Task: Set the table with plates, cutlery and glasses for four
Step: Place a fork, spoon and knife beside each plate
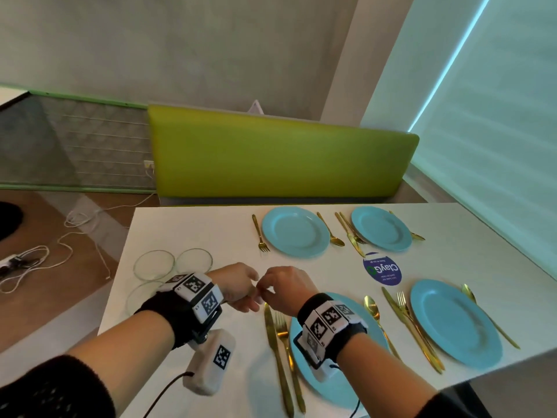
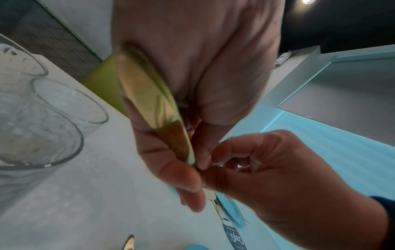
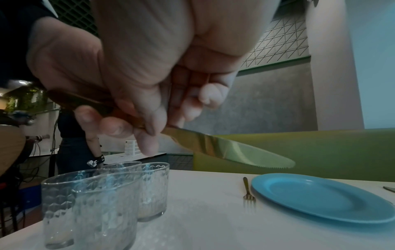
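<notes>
Both hands meet above the white table (image 1: 187,230) and hold one gold knife (image 3: 235,150). My left hand (image 1: 241,285) grips it along the palm, as the left wrist view shows the knife (image 2: 145,94). My right hand (image 1: 283,285) pinches it with thumb and fingertip (image 3: 149,135); the blade points toward the bench. In the head view the hands hide the knife. Four blue plates are laid: far left (image 1: 295,232), far right (image 1: 381,229), near right (image 1: 455,322), and a near left one (image 1: 373,336) under my right wrist. Three glasses (image 1: 153,263) stand together at the left.
Gold cutlery lies beside every plate; a fork (image 1: 260,233) and a spoon (image 1: 331,233) flank the far left one. A round purple sticker (image 1: 382,269) marks the table middle. A green bench (image 1: 271,155) runs behind the table. Cables (image 1: 75,218) lie on the floor left.
</notes>
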Demonstrator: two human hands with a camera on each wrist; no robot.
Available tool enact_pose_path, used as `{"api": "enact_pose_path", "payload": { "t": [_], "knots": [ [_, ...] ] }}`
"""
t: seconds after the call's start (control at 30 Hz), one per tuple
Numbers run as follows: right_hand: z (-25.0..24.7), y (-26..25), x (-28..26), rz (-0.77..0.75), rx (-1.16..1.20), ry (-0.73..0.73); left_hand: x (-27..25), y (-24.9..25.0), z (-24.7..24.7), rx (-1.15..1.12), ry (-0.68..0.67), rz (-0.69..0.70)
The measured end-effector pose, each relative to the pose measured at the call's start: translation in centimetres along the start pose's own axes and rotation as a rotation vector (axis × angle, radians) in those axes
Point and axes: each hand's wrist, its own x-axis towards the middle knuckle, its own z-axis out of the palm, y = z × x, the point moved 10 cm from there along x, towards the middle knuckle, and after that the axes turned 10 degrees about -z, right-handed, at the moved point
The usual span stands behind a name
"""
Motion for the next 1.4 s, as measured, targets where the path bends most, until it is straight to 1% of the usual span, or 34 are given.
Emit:
{"api": "enact_pose_path", "payload": {
  "t": [0.07,0.13,0.17,0.23,0.27,0.3,0.37,0.43,0.6,0.7,0.8,0.83,0.9,0.97,1.1,1.23,1.3,1.37,1.4],
  "knots": [
    [0.0,-0.2,0.4,0.006,0.006,0.008,-0.4,-0.1,-0.4,-0.005,-0.008,0.005],
    [0.2,0.2,0.9,0.030,0.024,0.009,-0.1,-0.3,-1.1,0.005,0.024,0.001],
    [0.3,0.6,1.3,0.053,0.027,0.003,0.3,-0.2,-2.0,0.032,0.095,0.011],
    [0.7,2.1,2.2,0.120,0.027,-0.016,0.6,0.0,-5.4,0.069,0.331,0.030],
    [1.0,3.1,2.7,0.166,0.039,-0.025,0.5,-0.1,-7.2,0.030,0.432,0.027],
    [1.3,4.2,3.2,0.218,0.062,-0.026,0.4,-0.4,-8.7,-0.020,0.502,0.023],
    [1.8,6.5,4.3,0.331,0.117,-0.014,0.4,-0.9,-11.3,-0.069,0.577,0.007],
    [2.5,8.5,5.9,0.422,0.172,-0.005,0.7,-1.0,-13.7,-0.073,0.619,-0.004],
    [4.6,11.7,10.9,0.555,0.221,-0.035,2.3,-1.2,-18.1,-0.187,0.677,0.031],
    [5.6,12.8,13.9,0.584,0.155,-0.100,3.5,-1.7,-19.8,-0.309,0.704,0.055],
    [6.7,14.0,16.4,0.621,0.132,-0.147,5.1,-2.2,-20.5,-0.372,0.682,0.059],
    [7.0,14.5,17.1,0.642,0.151,-0.134,5.6,-2.3,-20.7,-0.396,0.670,0.064],
    [7.2,15.3,17.8,0.714,0.214,-0.098,6.4,-2.5,-21.3,-0.438,0.655,0.076],
    [7.2,16.1,18.6,0.734,0.237,-0.037,7.1,-2.7,-21.8,-0.480,0.646,0.086],
    [7.4,17.0,19.6,0.782,0.301,0.022,8.2,-2.8,-22.6,-0.518,0.647,0.085],
    [8.0,17.3,20.3,0.784,0.332,-0.007,9.0,-2.9,-23.1,-0.526,0.649,0.080],
    [8.6,17.4,20.3,0.798,0.343,-0.054,9.4,-3.0,-23.2,-0.538,0.653,0.078],
    [9.0,17.6,20.6,0.814,0.407,-0.037,9.7,-3.0,-23.3,-0.548,0.650,0.078],
    [8.9,17.6,20.6,0.829,0.396,-0.033,9.8,-3.0,-23.4,-0.552,0.649,0.078]
  ]
}}
